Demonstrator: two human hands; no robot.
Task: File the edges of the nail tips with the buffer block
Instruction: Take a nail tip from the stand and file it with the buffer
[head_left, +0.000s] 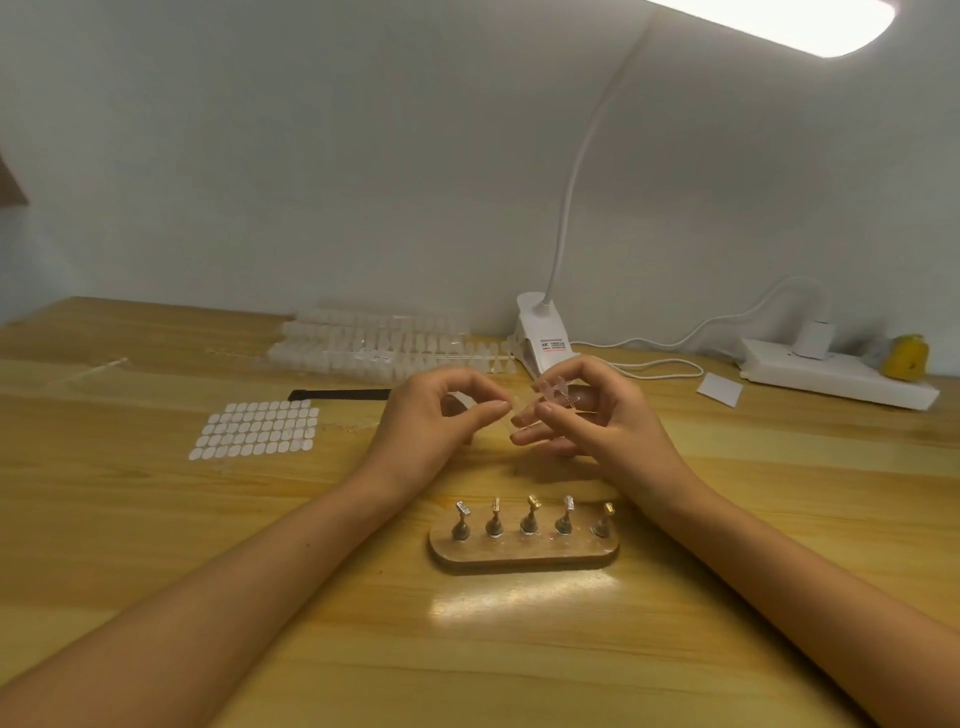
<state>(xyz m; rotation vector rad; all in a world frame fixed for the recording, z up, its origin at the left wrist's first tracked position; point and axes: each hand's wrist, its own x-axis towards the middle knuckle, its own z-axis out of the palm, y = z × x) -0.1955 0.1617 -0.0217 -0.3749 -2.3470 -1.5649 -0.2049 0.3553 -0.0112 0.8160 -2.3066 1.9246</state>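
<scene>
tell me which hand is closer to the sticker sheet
Left. The left hand is just right of the sticker sheet; the right hand, pinching nail tips, is farther right, beyond the left.

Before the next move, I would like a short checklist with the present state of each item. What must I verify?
1. Tip held in right hand: ok.
2. Left hand free for the buffer: not ok, its fingers seem to pinch the tip too.
3. Buffer within reach: cannot tell; only a black strip lies on the table.
4. Stand pegs bare: ok.
5. Lamp lights the work: ok.
</scene>
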